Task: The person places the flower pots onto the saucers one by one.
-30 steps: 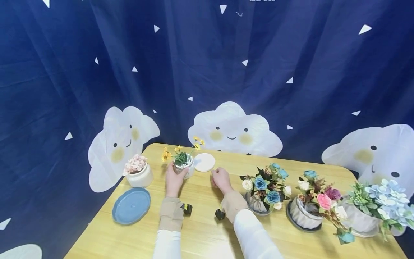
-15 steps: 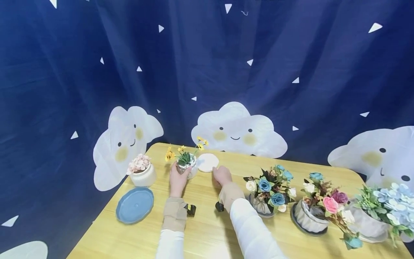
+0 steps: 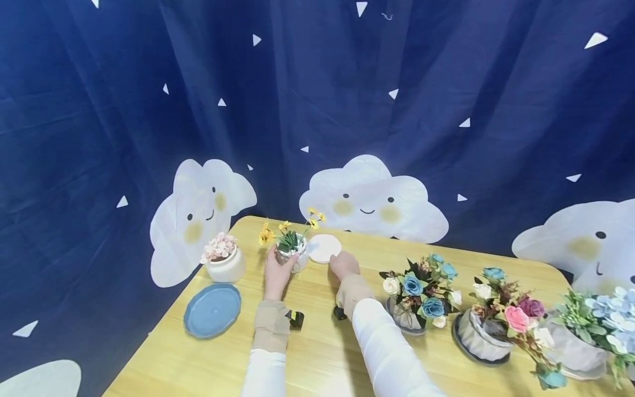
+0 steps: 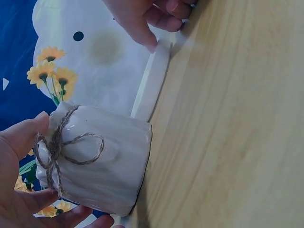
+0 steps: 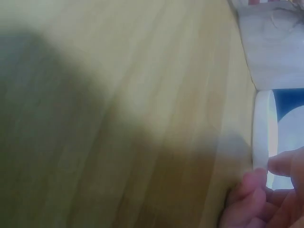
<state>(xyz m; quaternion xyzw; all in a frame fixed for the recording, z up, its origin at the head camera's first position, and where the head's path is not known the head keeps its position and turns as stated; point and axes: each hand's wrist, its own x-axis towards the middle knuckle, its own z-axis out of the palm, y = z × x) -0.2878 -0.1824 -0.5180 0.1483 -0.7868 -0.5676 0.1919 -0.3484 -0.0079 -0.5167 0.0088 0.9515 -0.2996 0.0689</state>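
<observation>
My left hand point(image 3: 278, 274) holds a small white flowerpot point(image 4: 109, 159), thumb on one side and fingers on the other near its top. A twine bow point(image 4: 54, 149) is tied around the pot, and yellow daisy-like flowers point(image 3: 266, 235) with green leaves rise from it. The pot stands upright on the table. Just right of it lies a round white saucer point(image 3: 324, 248). My right hand point(image 3: 345, 266) pinches the saucer's near right edge. In the right wrist view, the thumb is over the rim point(image 5: 262, 123) and the curled fingers are beside it.
At the left stand a white pot point(image 3: 226, 267) of pink flowers and a blue scalloped plate point(image 3: 212, 310). On the right are pots with blue roses point(image 3: 412, 284), pink roses point(image 3: 517, 318) and blue hydrangeas point(image 3: 620, 320). A blue cloud-print curtain point(image 3: 278, 99) hangs behind the table.
My right hand has come from beside the saucer to its edge and pinches it now. The left hand stays on the flowerpot. The head view has shifted slightly.
</observation>
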